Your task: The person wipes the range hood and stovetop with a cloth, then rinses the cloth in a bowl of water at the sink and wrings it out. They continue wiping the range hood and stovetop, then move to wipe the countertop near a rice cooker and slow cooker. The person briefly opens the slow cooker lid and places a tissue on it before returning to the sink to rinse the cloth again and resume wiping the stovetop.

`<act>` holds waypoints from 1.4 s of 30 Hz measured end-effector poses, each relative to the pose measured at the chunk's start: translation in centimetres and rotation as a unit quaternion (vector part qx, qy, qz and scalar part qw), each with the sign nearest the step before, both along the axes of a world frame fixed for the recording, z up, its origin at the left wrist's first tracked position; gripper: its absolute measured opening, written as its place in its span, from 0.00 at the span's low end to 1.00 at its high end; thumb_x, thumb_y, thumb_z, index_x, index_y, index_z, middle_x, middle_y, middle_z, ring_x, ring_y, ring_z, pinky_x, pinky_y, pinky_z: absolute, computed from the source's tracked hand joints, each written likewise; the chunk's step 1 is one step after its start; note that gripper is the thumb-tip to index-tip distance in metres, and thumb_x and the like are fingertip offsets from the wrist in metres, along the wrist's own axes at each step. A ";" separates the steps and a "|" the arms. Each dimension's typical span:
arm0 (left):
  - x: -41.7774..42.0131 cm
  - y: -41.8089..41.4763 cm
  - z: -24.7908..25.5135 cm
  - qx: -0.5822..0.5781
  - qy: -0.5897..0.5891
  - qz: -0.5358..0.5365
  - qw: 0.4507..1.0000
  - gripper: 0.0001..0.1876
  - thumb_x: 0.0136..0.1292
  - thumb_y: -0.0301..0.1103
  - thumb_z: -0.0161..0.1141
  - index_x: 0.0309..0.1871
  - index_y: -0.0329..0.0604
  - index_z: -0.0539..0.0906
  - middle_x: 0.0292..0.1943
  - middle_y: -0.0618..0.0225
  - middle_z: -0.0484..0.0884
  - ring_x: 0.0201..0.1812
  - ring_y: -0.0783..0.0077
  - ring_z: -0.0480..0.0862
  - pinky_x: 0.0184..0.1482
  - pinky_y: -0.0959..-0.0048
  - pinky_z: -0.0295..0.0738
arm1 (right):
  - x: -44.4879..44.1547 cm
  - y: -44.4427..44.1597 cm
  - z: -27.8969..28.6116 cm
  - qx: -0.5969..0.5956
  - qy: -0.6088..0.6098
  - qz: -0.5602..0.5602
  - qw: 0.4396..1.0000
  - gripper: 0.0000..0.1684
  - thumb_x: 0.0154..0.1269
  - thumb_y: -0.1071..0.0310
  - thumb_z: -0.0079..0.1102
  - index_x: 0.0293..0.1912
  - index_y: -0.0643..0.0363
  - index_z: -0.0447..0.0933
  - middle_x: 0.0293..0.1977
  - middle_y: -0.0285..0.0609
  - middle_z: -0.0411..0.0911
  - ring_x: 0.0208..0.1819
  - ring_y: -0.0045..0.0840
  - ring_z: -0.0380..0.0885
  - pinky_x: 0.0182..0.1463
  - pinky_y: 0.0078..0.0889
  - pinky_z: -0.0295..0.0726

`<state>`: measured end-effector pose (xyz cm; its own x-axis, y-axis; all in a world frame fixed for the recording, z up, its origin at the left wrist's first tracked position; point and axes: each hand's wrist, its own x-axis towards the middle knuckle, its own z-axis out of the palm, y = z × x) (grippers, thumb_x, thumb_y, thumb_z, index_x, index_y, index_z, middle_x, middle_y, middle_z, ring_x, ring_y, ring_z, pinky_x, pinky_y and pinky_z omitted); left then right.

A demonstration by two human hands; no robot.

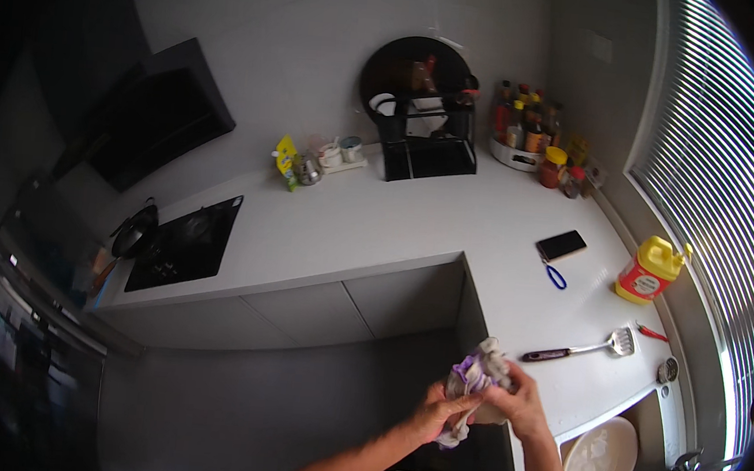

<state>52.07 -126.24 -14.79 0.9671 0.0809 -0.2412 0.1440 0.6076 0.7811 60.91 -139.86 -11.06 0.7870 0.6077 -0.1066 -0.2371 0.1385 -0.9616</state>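
Observation:
A crumpled pale cloth with purple edging [472, 379] is bunched between both my hands, in front of the counter's inner corner. My left hand [439, 413] grips its lower left side, the thumb lying across the folds. On the other side my right hand [516, 396] clasps the bundle, fingers curled around it. Part of the cloth hangs below my left hand. Nearest to my right hand, a slotted metal turner with a dark handle [581, 348] lies on the white countertop [418, 219]. To the right, a pale basin [629, 454] with water in it sits in the sink [648, 416].
A yellow jug [650, 270], a smartphone [562, 245] with a blue strap, and a red chili pepper [652, 333] are on the right counter. A black rack [429, 160] and several bottles [525, 127] fill the corner. A wok [136, 230] stands by the black cooktop [190, 247].

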 end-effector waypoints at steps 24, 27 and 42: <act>-21.6 30.1 -0.7 0.040 0.009 0.274 0.961 0.12 0.64 0.36 0.55 0.41 0.36 0.79 0.35 0.72 0.79 0.37 0.81 0.77 0.42 0.81 0.71 | -10.7 30.3 -0.3 -0.041 0.087 0.160 0.982 0.07 0.53 0.75 0.62 0.34 0.63 0.77 0.27 0.35 0.77 0.26 0.16 0.74 0.31 0.20 0.73; -22.6 33.5 -1.0 -0.066 0.015 0.326 0.943 0.09 0.61 0.34 0.58 0.37 0.36 0.79 0.34 0.66 0.80 0.36 0.73 0.80 0.40 0.74 0.75 | -10.4 32.7 -1.0 -0.008 0.139 0.139 0.980 0.16 0.52 0.76 0.61 0.44 0.64 0.75 0.32 0.39 0.78 0.31 0.21 0.78 0.38 0.25 0.79; -11.4 53.6 -4.9 -0.041 -0.055 0.389 0.919 0.15 0.62 0.32 0.53 0.52 0.42 0.70 0.45 0.68 0.75 0.46 0.73 0.75 0.49 0.71 0.71 | -1.7 57.3 3.0 -0.102 -0.322 0.219 0.916 0.25 0.57 0.68 0.57 0.54 0.65 0.68 0.41 0.44 0.76 0.37 0.21 0.74 0.39 0.22 0.73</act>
<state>40.66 -72.59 -19.74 0.6428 0.7439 -0.1826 -0.4357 0.5511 0.7116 59.23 -82.53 -8.04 0.4129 0.8987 0.1478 0.3976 -0.0319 -0.9170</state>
